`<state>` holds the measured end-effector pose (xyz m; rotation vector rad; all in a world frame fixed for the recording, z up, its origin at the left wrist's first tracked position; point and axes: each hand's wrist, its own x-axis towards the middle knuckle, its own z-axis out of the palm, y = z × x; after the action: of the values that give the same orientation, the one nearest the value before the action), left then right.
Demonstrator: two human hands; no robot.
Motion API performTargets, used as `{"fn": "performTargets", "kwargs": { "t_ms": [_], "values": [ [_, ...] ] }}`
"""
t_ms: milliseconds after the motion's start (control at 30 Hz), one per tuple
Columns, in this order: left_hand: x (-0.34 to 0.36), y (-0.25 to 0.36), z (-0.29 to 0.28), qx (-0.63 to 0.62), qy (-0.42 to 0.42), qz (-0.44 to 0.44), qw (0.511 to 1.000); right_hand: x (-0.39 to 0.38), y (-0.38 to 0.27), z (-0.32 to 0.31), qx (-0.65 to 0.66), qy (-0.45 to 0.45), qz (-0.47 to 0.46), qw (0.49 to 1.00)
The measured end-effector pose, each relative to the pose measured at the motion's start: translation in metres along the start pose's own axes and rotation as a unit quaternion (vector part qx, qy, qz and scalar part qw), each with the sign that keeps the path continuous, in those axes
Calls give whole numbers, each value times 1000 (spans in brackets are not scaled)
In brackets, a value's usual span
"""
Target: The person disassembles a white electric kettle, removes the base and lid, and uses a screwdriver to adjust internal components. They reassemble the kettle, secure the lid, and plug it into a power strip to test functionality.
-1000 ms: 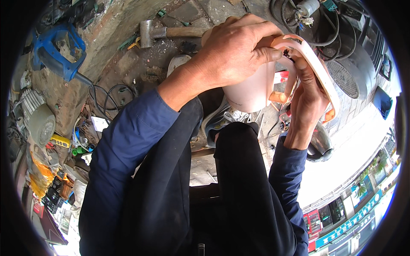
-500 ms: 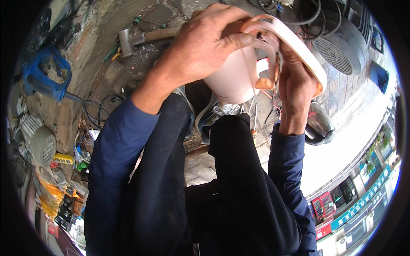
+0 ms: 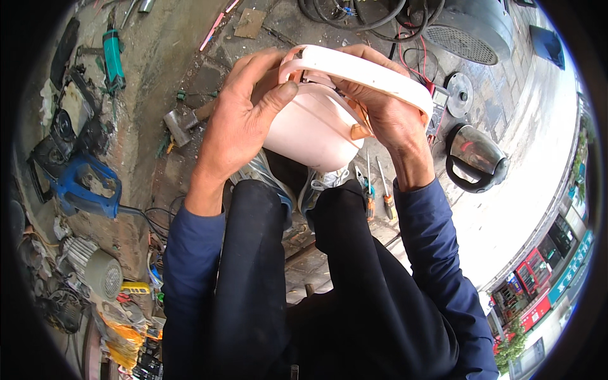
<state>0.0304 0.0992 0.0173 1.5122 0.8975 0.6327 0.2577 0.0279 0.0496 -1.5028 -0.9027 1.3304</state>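
Head view: left grip [image 3: 246, 119] clasps the pale pink jug [image 3: 310, 126], right grip [image 3: 396, 123] its handle [image 3: 373, 75]; far to their right, a pale-lettered teal sign [image 3: 571, 269], unreadable.

From afar I see grimy paving [image 3: 497, 88], glaring white daylight [image 3: 525, 196] across its right side, and colourful shopfronts [image 3: 535, 272] beyond.

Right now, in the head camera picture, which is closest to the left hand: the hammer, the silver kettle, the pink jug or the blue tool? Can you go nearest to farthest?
From the left hand:
1. Pink jug: touching it, on its right.
2. Hammer: close by, to its left.
3. Blue tool: farther left and lower.
4. Silver kettle: far over on the right.
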Motion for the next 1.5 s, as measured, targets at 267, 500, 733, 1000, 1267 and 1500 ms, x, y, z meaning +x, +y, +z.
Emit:
{"fn": "performTargets", "kwargs": {
  "t_ms": [267,500,733,1000,1267,1500],
  "values": [
    [-2,7,1,-30,-19,-30,999,-5,14,6,-8,21,-63,998],
    [0,9,1,-26,-16,-25,999,-48,24,5,-199,44,-83,976],
    [-1,11,1,-7,-17,-20,1000,-119,-7,1,-321,113,-157,927],
    [-1,9,0,1,-20,-40,999,-95,-12,-42,-305,184,-129,926],
    [-3,8,-2,0,-22,-48,999,-116,31,-34,-146,277,-114,943],
    [-2,6,-4,-5,-31,-48,998,-107,76,-15,-12,257,-24,966]
  ]
}}
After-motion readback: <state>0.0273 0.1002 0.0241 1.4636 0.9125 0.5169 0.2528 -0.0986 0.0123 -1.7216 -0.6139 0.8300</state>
